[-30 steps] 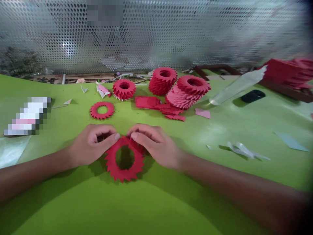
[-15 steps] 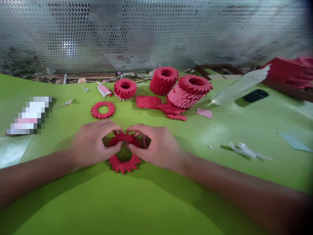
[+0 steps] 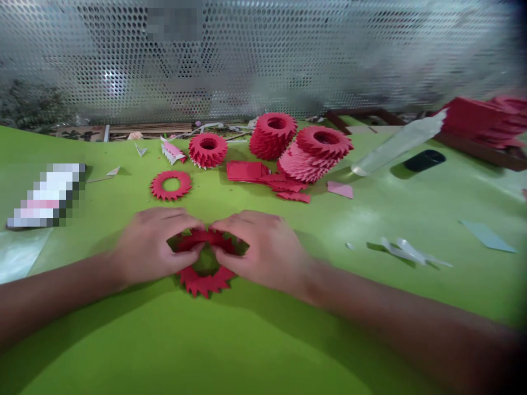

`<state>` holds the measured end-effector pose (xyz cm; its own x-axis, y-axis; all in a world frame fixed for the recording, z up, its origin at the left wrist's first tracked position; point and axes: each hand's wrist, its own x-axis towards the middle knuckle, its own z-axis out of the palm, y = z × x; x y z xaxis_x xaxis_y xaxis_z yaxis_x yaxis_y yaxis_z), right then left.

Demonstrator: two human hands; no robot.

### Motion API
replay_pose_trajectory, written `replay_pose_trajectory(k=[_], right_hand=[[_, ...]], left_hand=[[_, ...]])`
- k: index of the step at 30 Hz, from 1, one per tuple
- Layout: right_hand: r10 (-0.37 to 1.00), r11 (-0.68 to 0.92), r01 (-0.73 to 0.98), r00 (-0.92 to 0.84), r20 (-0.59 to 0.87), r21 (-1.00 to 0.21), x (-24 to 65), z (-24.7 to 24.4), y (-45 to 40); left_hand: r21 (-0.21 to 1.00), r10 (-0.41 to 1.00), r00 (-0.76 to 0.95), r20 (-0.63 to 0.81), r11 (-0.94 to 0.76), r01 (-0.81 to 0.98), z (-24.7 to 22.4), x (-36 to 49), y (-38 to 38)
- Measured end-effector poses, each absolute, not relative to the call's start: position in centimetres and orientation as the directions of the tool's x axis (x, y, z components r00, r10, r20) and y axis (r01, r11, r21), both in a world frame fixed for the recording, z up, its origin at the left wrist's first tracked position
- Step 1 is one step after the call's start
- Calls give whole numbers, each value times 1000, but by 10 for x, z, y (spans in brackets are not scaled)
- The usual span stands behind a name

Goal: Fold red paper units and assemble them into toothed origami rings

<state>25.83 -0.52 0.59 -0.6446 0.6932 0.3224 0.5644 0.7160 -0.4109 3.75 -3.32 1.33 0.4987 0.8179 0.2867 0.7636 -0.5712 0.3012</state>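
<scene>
A red folded-paper ring (image 3: pixel 206 284) with a toothed outer edge lies low over the green table in front of me. My left hand (image 3: pixel 158 241) pinches its far left side between thumb and fingers. From the other side, my right hand (image 3: pixel 263 247) pinches the far right part, and the fingertips of both hands nearly meet at the ring's far rim. Parts of the ring are hidden behind my thumbs and fingers. Just beyond my left hand, a second flat red paper ring (image 3: pixel 171 185) rests on the table.
Stacked paper rings (image 3: pixel 274 134) stand at the back, near folded red paper pieces (image 3: pixel 247 171). Further right are a clear tube (image 3: pixel 399 144), a black cap (image 3: pixel 425 160) and white strips (image 3: pixel 411 253). A pixelated object (image 3: pixel 49 195) lies left. Perforated metal (image 3: pixel 247 60) rises behind.
My right fingertips have closed in on the ring's far edge, beside the left ones. Both hands still hold the ring. The whole view has shifted slightly.
</scene>
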Motion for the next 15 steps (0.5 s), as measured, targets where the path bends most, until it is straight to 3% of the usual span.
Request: replay_pose_trajectory(k=[8, 15], right_hand=[[669, 732, 513, -666, 329, -449, 258, 3, -5], [724, 668, 522, -621, 300, -531, 259, 6, -1]], left_hand=[[304, 812, 515, 275, -582, 755, 13, 39, -35], [420, 917, 355, 182, -399, 815, 15, 40, -34]])
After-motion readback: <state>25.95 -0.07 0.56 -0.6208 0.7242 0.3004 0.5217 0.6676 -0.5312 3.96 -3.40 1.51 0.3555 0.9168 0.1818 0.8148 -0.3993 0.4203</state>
